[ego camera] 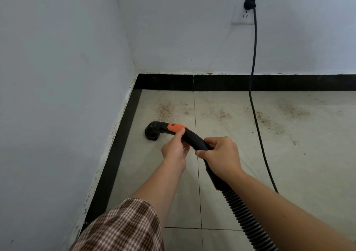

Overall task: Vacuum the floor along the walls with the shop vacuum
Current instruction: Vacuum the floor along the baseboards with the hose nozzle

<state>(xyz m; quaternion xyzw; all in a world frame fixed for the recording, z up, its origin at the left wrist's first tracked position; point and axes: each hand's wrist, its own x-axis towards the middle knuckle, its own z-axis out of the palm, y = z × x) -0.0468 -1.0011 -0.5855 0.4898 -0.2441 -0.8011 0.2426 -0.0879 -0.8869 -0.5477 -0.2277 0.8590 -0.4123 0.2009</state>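
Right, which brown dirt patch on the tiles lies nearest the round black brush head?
The leftmost brown grit patch, just beyond the round black brush head; the others lie right of the tile seam.

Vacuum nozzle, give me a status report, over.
Left hand and right hand grip the wand. Brush nozzle by left baseboard. Power cord crosses floor at right.

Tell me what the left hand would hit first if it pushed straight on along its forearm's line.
The left hand pinches the black curved vacuum wand beside its orange collar, so that comes first. Past it, probably the dusty beige tiled floor; depth is unclear.
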